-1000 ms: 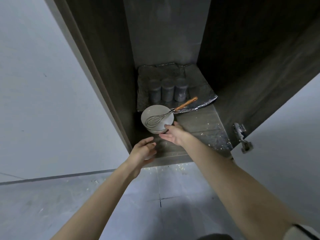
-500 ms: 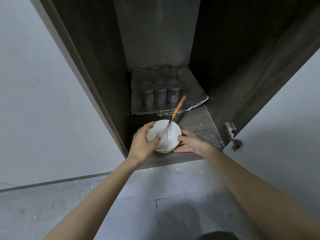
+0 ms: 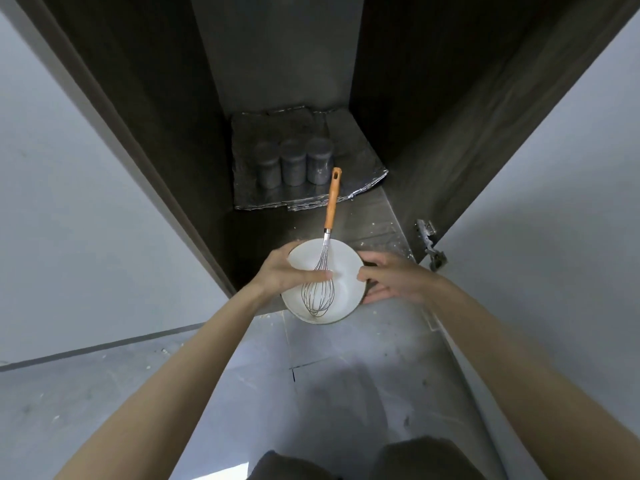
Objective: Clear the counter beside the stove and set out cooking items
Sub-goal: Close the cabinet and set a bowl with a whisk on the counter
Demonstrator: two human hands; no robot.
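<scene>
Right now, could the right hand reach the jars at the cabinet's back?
Probably not yet: the right hand holds the bowl with the left hand; past it, only the whisk handle crosses the open way to the jars.

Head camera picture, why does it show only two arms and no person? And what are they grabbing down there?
The camera sits on the person's head and looks down, so you see what they see: their own two arms. The left hand and the right hand grip a white bowl from both sides, at the front edge of an open dark cupboard. A whisk with an orange handle lies in the bowl, its wire end inside and its handle poking out toward the back. Deeper in the cupboard, three grey jars stand side by side on a sheet of foil. Below is the grey tiled floor.
</scene>
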